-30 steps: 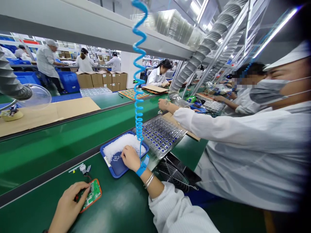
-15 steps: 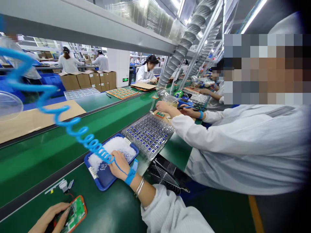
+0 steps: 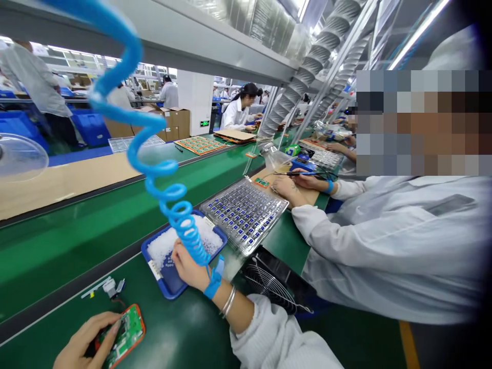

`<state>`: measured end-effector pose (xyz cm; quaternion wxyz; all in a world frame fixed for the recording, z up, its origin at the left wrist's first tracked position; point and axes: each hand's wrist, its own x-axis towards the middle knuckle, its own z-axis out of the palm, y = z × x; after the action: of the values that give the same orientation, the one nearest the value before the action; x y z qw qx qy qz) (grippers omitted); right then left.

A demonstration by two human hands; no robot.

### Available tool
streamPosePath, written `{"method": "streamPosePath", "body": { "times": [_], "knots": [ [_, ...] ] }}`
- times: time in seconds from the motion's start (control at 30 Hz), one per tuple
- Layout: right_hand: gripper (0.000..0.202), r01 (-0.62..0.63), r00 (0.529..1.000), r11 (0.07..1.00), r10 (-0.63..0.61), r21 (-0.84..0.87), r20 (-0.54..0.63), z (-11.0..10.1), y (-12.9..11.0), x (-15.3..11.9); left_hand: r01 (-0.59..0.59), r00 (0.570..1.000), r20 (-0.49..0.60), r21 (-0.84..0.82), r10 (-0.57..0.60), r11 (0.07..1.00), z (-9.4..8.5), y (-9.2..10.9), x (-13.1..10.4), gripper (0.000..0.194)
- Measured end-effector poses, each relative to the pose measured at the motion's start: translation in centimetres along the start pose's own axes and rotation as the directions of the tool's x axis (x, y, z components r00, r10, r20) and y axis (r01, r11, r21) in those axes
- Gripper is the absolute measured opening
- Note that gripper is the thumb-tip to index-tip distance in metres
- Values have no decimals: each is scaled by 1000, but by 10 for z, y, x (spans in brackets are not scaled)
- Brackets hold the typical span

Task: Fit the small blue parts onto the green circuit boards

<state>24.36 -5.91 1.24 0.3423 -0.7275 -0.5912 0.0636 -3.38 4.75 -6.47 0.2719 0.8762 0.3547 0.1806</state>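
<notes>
At the lower left, my left hand point(image 3: 90, 338) grips a green circuit board point(image 3: 130, 330) with an orange-red edge, thumb on top. A connector with wires point(image 3: 111, 288) lies just beyond the board. My right hand point(image 3: 188, 266) is over a blue tray point(image 3: 169, 289) of small white pieces point(image 3: 161, 246), its fingers bent and close together above the tray's near part. Whatever its fingertips hold, if anything, is hidden. A blue wrist strap point(image 3: 214, 282) with a coiled blue cord point(image 3: 184, 218) is on my right wrist.
A clear tray of small blue parts point(image 3: 246, 215) is beyond the blue tray. A black fan point(image 3: 272, 279) sits below it. At the right, a person's hands point(image 3: 286, 187) work near a small board. The green conveyor point(image 3: 96, 230) runs along the far side.
The whole view has shifted, with the scene sitting a little farther right. The coiled cord has swung right, across my right hand's wrist. The neighbouring person's near hand has lowered toward the table.
</notes>
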Motion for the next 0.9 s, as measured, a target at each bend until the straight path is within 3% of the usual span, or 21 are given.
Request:
{"method": "streamPosePath", "body": {
  "times": [0.1, 0.17, 0.37, 0.67, 0.9],
  "knots": [
    [9, 151, 987, 959, -158, 238, 10, 19, -28, -11, -10, 999, -33, -55, 8, 998, -1, 11, -1, 33],
    [6, 206, 972, 931, -230, 302, 45, 37, -45, -18, -36, 997, -78, -97, 28, 995, -3, 24, -1, 34],
    [7, 165, 968, 928, -217, 334, 124, 76, -57, -22, -61, 991, -130, -135, 43, 989, -8, 46, 1, 36],
    [5, 137, 961, 921, -213, 365, 177, 78, -54, -20, 18, 992, -116, -190, -41, 982, -9, 46, 3, 37],
    [7, 130, 948, 933, -216, 336, 234, 82, -55, -18, 63, 994, -79, -95, -71, 993, -10, 43, 3, 41]
  ]
}}
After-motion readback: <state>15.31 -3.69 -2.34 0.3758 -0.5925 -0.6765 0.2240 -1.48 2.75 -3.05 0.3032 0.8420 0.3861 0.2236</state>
